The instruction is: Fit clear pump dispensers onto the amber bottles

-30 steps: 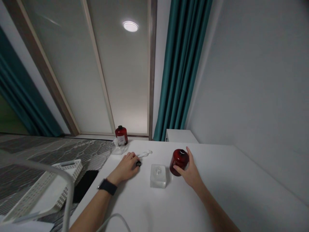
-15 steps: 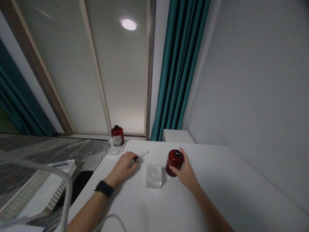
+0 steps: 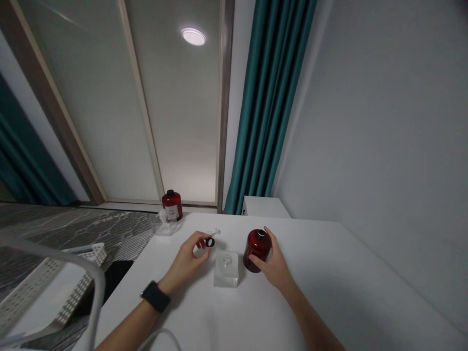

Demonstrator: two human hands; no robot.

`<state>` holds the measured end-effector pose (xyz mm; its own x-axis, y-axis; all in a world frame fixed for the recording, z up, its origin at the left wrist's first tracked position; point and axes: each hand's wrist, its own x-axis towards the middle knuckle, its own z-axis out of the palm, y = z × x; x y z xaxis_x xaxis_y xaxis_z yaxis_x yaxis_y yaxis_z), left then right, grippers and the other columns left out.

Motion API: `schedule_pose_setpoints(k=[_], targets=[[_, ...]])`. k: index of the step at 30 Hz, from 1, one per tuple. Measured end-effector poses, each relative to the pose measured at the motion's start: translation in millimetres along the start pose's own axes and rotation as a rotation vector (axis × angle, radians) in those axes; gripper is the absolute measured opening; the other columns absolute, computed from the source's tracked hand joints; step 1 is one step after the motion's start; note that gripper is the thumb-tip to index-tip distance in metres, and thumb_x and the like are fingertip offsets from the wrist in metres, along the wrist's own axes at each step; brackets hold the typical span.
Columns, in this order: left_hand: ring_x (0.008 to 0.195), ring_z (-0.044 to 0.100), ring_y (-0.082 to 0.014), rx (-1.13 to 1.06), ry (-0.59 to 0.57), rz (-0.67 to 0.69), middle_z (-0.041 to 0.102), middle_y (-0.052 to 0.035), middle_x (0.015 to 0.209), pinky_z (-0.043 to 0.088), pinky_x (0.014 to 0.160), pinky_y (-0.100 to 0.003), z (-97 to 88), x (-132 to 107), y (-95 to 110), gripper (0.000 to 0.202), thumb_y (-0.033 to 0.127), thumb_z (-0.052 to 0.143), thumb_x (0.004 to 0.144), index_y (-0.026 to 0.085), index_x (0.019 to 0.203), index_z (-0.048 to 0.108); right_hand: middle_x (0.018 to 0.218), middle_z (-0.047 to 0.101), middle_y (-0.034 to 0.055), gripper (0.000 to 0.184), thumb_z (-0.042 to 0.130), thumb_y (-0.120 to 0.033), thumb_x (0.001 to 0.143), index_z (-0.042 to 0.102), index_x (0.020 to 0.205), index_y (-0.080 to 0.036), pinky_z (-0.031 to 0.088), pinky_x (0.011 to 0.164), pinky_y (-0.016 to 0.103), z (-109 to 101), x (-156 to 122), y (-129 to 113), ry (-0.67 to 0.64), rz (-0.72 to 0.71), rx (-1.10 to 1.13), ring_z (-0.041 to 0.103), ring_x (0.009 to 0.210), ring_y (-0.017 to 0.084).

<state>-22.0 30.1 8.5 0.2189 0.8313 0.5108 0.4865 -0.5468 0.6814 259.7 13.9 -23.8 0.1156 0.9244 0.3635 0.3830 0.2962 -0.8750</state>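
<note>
Between the thumb and fingers of my left hand (image 3: 188, 258) is a small black bottle cap (image 3: 209, 242), its round opening facing me. My right hand (image 3: 272, 263) is wrapped round a dark red bottle (image 3: 258, 249), which stands uncapped on the white table. A square clear glass bottle (image 3: 226, 269) with a round neck sits between my two hands. Just behind the black cap lies a small clear stopper-like piece (image 3: 215, 232); its exact kind is hard to make out.
A second red bottle (image 3: 172, 205) with a black cap and white label stands at the table's far left corner, beside another clear glass bottle (image 3: 166, 225). A white perforated basket (image 3: 78, 292) is at the left. A pale curved bar (image 3: 93, 278) crosses the lower left.
My left hand has lifted the black cap slightly and tilted it up off the table. My right hand keeps its hold on the red bottle. The whole view has shifted a little.
</note>
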Motion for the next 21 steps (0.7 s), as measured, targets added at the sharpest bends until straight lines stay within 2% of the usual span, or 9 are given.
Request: schedule_pose_setpoints(k=[5, 9, 15, 18, 21], targets=[[0.081, 0.059, -0.0184, -0.073, 0.021, -0.016, 0.064, -0.0038, 0.091, 0.050, 0.075, -0.032, 3.4, 3, 11, 0.020, 0.020, 0.055, 0.083, 0.019, 0.102, 0.062, 0.149, 0.047, 0.0134, 0.089, 0.074, -0.029, 0.069, 0.034, 0.148, -0.021, 0.033, 0.117, 0.050, 1, -2, -5, -0.020, 0.027, 0.016, 0.046, 0.137, 0.031], [0.084, 0.059, -0.0180, -0.147, -0.027, 0.054, 0.062, -0.0046, 0.095, 0.050, 0.078, -0.032, 7.3, 12, 24, 0.025, 0.017, 0.054, 0.082, 0.020, 0.106, 0.063, 0.147, 0.048, 0.0139, 0.089, 0.075, -0.030, 0.069, 0.035, 0.147, -0.021, 0.034, 0.116, 0.049, 2, -2, -8, -0.018, 0.024, 0.022, 0.045, 0.138, 0.031], [0.086, 0.059, -0.0177, -0.177, -0.142, 0.159, 0.063, -0.0065, 0.101, 0.050, 0.076, -0.030, 17.0, 40, 50, 0.031, 0.012, 0.053, 0.078, 0.019, 0.105, 0.064, 0.144, 0.050, 0.0149, 0.089, 0.076, -0.029, 0.067, 0.037, 0.147, -0.020, 0.039, 0.113, 0.049, 4, -3, -9, 0.002, -0.003, 0.016, 0.048, 0.136, 0.032], [0.079, 0.059, -0.0164, -0.153, -0.184, 0.139, 0.067, -0.0044, 0.094, 0.049, 0.073, -0.029, 24.3, 57, 56, 0.033, 0.009, 0.053, 0.075, 0.018, 0.105, 0.064, 0.143, 0.051, 0.0134, 0.089, 0.077, -0.027, 0.067, 0.038, 0.146, -0.021, 0.040, 0.113, 0.047, 4, -3, -9, 0.013, -0.014, -0.003, 0.049, 0.135, 0.031], [0.075, 0.059, -0.0151, -0.141, -0.225, 0.176, 0.066, -0.0033, 0.090, 0.049, 0.072, -0.028, 30.2, 73, 60, 0.036, 0.007, 0.054, 0.074, 0.016, 0.107, 0.066, 0.141, 0.053, 0.0120, 0.087, 0.077, -0.027, 0.068, 0.039, 0.146, -0.023, 0.042, 0.112, 0.047, 4, -4, -8, 0.030, -0.036, -0.014, 0.050, 0.134, 0.030]])
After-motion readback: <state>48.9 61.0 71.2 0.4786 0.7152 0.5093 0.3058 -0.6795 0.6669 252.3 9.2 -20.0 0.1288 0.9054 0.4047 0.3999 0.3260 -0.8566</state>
